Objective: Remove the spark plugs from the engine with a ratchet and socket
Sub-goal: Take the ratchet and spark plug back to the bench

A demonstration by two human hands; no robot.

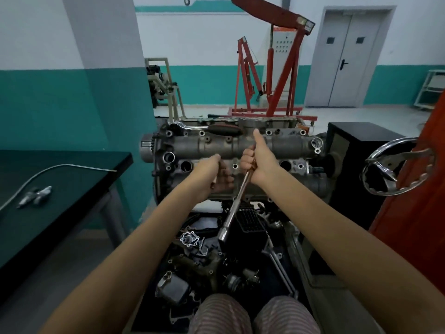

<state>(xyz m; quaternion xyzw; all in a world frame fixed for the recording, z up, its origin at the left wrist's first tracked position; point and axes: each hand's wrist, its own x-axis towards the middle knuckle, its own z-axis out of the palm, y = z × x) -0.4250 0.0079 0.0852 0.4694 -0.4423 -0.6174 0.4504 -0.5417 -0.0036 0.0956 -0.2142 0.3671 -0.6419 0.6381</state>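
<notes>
The grey engine head (284, 143) stands in front of me with open spark plug wells (186, 166) along its near face. My right hand (258, 162) grips the upper end of a long chrome socket extension (237, 202), thumb pointing up. The tool slants down toward me, and its socket end (224, 233) hangs free below the engine. My left hand (213, 171) is against the engine's near face with its fingers curled under in shadow; what they hold, if anything, is hidden. A ratchet (218, 129) with a dark grip lies on top of the engine at the far side.
A black table (79, 165) at left carries a metal hose and small parts (36, 194). Below the engine a tray holds several loose engine parts (192, 239). At right are a chrome wheel (397, 167), an orange panel and a black box (356, 150). A red hoist (274, 88) stands behind.
</notes>
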